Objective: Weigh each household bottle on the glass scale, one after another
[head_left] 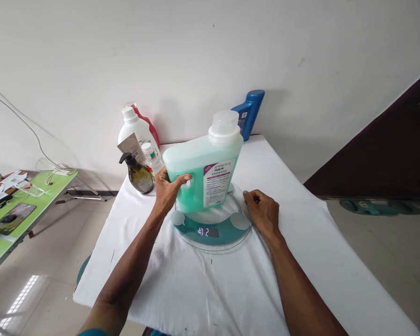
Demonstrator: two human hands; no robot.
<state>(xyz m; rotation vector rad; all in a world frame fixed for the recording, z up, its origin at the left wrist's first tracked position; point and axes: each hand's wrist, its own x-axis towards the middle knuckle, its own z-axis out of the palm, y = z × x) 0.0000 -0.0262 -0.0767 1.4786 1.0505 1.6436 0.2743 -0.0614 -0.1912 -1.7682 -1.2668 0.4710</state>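
Jug: a translucent green detergent jug [205, 170] with a white cap stands on the round glass scale [210, 226], tilted slightly, its printed label facing the viewer.
Left hand: the left hand [168, 189] grips the jug at its handle on the jug's left side; the thumb lies across the front of the handle, and the remaining fingers [182, 178] wrap behind it, closed on the jug.
Right hand: the right hand [264, 212] rests on the bench [301, 261] just beside the scale's right rim, fingers curled loosely, holding nothing; whether the fingertips touch the glass cannot be told.
Scale: the scale lies on the white cloth of the bench, its lit display [207, 232] turned toward the viewer, digits too blurred to read with certainty.
Background bottles: a white bottle [135, 128], a red bottle [150, 126], a dark pump bottle [140, 175] and a small clear bottle [150, 156] stand at the rear left; a blue bottle [250, 112] stands against the wall behind the jug.
Side table: a green table [17, 219] bearing papers stands well apart at left.
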